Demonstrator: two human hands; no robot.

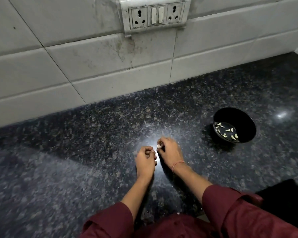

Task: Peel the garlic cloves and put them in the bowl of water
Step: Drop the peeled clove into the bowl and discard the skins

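My right hand (169, 150) pinches a small pale garlic clove (159, 145) between its fingertips, low over the dark granite counter (93, 134). My left hand (144, 158) sits just left of it with its fingers curled; whether it holds anything is hidden. A black bowl (248, 124) with water stands to the right, apart from both hands. Several peeled white cloves (228, 131) lie in it.
A tiled wall (76, 66) with a socket and switch plate (156, 14) rises behind the counter. A black object (286, 194) lies at the counter's near right edge. Maroon sleeves fill the bottom of the view.
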